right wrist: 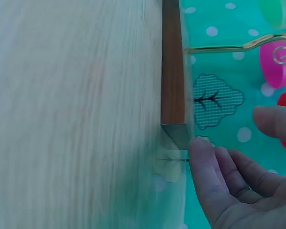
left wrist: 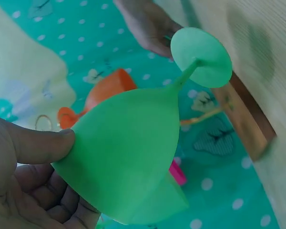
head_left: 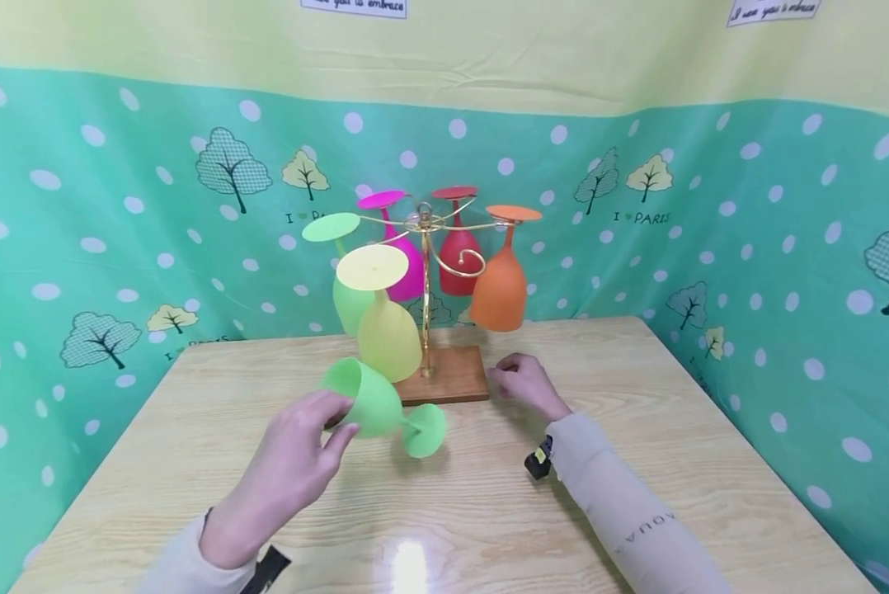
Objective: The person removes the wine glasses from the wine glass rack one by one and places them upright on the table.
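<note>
My left hand [head_left: 284,466] pinches the bowl rim of a green plastic goblet [head_left: 376,402] between thumb and fingers. The goblet is tilted sideways, its foot pointing right, in front of a gold goblet rack [head_left: 425,305] with a wooden base [head_left: 455,375]. In the left wrist view, the same goblet [left wrist: 126,148] hides part of the rack. My right hand [head_left: 524,384] is beside the base's right end, fingers loosely bent and thumb apart, holding nothing. From the right wrist view, the index fingertip [right wrist: 200,148] is close to the base's corner; contact is unclear.
Upside down on the rack hang a yellow goblet [head_left: 388,338], a light green goblet [head_left: 348,305], a magenta goblet [head_left: 409,276], a red goblet [head_left: 457,260] and an orange goblet [head_left: 500,289]. A patterned cloth [head_left: 155,190] surrounds the wooden table [head_left: 229,396] at back and sides.
</note>
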`<state>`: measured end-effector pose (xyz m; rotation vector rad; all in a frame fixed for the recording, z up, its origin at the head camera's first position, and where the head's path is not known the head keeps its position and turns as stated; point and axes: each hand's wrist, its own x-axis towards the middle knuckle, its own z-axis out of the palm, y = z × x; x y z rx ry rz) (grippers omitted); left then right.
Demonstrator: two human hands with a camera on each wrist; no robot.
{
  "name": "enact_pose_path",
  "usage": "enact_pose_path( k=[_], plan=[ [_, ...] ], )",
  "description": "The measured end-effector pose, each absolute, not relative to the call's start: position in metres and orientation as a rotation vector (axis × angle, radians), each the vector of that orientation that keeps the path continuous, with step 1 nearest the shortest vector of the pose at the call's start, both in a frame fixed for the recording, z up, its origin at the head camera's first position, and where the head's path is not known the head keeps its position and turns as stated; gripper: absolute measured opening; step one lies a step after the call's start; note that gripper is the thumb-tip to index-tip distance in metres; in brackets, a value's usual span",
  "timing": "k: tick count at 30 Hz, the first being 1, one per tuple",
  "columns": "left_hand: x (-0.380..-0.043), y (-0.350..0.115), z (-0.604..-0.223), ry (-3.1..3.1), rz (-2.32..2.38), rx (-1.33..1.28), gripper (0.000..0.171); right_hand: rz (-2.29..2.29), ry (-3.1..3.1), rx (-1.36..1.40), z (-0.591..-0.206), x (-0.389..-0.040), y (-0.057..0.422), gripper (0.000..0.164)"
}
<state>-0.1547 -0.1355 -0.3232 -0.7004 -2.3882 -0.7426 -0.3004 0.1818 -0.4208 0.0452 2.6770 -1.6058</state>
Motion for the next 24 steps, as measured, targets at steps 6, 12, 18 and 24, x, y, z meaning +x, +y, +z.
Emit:
enact_pose_path(
  k=[6, 12, 18, 24],
  plan=[
    [-0.163, -0.15, -0.32, -2.502, -0.608, -0.702, 0.022, -1.598, 2.644, 0.128, -0.428, -0.315, 0.172, 0.033],
    [-0.181, -0.17, -0.314, -2.634, -0.519, -0.652, 0.016, -1.502, 2.708, 0.12, -0.436, -0.321, 0.164, 0.025],
    [-0.214, -0.193, -0.307, -2.778, -0.487, -0.592, 0.01, -1.425, 2.772, 0.097, -0.436, -0.323, 0.159, 0.018],
    [-0.242, -0.218, -0.303, -2.889, -0.415, -0.537, 0.006, -1.304, 2.874, 0.054, -0.436, -0.323, 0.157, 0.03]
  ],
)
